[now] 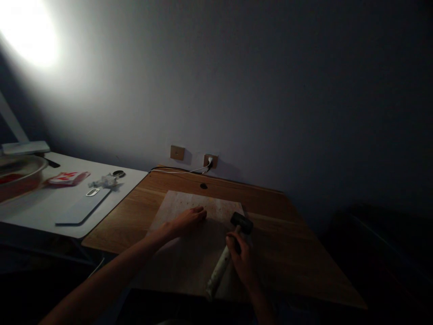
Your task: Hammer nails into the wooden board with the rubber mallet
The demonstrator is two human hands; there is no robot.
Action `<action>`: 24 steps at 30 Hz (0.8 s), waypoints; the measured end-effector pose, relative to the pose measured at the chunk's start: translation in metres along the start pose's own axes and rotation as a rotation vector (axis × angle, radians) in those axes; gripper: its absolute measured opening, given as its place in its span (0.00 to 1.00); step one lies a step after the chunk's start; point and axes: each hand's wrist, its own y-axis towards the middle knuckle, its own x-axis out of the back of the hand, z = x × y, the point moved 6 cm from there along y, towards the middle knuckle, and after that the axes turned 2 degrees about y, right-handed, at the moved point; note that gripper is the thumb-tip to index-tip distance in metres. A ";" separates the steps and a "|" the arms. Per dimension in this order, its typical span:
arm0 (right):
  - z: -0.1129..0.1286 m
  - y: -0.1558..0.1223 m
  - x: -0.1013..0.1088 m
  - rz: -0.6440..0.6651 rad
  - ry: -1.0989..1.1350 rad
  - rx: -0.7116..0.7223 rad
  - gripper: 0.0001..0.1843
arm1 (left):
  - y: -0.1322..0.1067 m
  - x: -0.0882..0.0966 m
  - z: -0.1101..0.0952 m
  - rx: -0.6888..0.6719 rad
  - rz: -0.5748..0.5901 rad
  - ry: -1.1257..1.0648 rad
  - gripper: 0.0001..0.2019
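A pale wooden board point(189, 266) lies on a brown wooden table point(287, 253). My left hand point(188, 220) rests on the board's far part, fingers drawn together and pointing right, perhaps pinching something too small to make out. My right hand point(241, 261) is wrapped round the light handle of a mallet point(226, 253). The mallet's black head point(241, 222) sits low over the board, just right of my left fingertips. The handle's end reaches back to the board's near edge.
A white table point(40, 203) at the left carries a grey pad point(83, 207), a red-and-white packet point(67, 177), crumpled paper, a small round lid and a bowl point(16, 174). Wall sockets point(210, 160) with a white cable sit behind the brown table. The room is dim.
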 end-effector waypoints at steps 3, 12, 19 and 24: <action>0.014 -0.004 -0.001 0.013 -0.089 0.084 0.23 | -0.004 0.005 -0.004 -0.058 -0.017 0.015 0.11; 0.015 -0.012 -0.017 0.096 -0.260 0.160 0.27 | -0.028 0.008 -0.004 -0.030 -0.094 0.023 0.16; 0.013 -0.009 -0.016 -0.041 -0.370 0.236 0.26 | -0.079 0.029 -0.007 0.061 -0.172 0.038 0.14; 0.019 -0.006 -0.017 -0.083 -0.357 0.257 0.27 | -0.129 0.028 -0.009 0.120 -0.166 0.134 0.16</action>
